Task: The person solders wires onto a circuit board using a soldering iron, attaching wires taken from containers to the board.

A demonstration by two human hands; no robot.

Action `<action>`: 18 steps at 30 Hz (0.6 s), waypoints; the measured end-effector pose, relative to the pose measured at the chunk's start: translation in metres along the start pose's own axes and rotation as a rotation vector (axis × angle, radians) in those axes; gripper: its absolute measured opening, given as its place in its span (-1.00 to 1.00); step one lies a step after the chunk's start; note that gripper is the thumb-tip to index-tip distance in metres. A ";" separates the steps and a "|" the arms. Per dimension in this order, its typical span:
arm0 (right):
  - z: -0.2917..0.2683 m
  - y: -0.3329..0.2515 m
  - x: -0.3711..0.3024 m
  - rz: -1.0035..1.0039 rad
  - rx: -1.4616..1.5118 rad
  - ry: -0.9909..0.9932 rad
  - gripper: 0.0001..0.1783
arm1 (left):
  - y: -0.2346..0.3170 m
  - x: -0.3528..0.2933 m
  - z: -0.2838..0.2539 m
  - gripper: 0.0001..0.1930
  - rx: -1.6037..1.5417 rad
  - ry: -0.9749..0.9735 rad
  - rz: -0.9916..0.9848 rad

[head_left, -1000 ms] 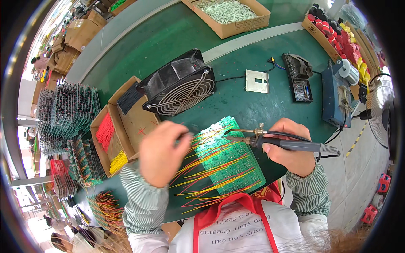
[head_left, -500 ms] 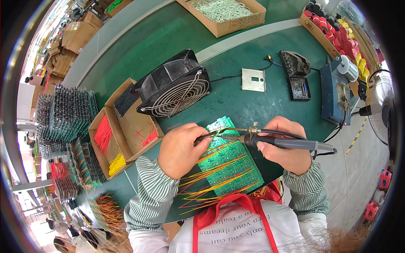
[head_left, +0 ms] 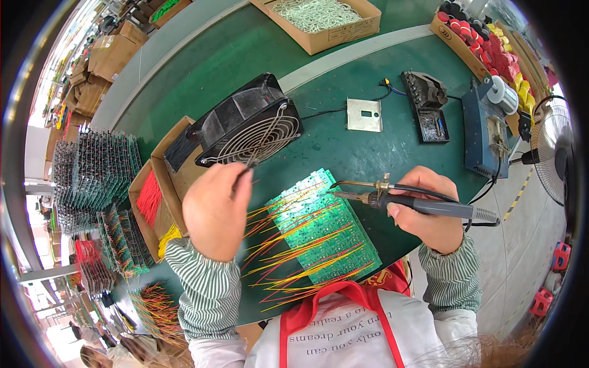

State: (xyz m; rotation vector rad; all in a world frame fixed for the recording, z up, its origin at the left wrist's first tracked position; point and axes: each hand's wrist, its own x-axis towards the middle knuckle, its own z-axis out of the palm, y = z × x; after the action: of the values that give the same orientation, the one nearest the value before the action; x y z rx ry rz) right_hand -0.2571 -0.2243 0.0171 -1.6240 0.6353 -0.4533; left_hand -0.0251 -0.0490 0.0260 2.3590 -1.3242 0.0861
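L hand pinches a dark slim tool, prob. tweezers; R hand grips the soldering iron w/ feed tube alongside. PCB panel lies on the worktop btwn the hands, red & yellow wires trailing off the edge nearest L hand. Best: hold ea. wire steady w/ L, heat wire & PCB panel together, feed sparingly, keep L sleeve off wires.

This looks like an electronics assembly workshop: a soldering iron, a wired circuit board, racked stacks of boards, a spool on a blue-grey unit and cardboard trays of coloured wires crowd the green worktop and its surroundings.
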 end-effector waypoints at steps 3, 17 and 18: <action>-0.003 0.000 0.001 0.000 -0.019 0.006 -0.82 | 0.022 0.000 0.011 -0.87 -0.199 -0.135 0.147; 0.000 0.004 0.006 0.044 0.026 0.007 -0.82 | 0.026 0.006 0.043 -0.85 -0.376 -0.369 0.093; 0.000 0.004 0.006 0.045 0.026 0.007 -0.82 | 0.025 0.007 0.044 -0.84 -0.371 -0.374 0.100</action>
State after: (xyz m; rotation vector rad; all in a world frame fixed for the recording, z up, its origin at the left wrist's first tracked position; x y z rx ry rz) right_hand -0.2526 -0.2282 0.0127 -1.5817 0.6672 -0.4327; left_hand -0.0490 -0.0830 -0.0033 2.0517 -1.4744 -0.5489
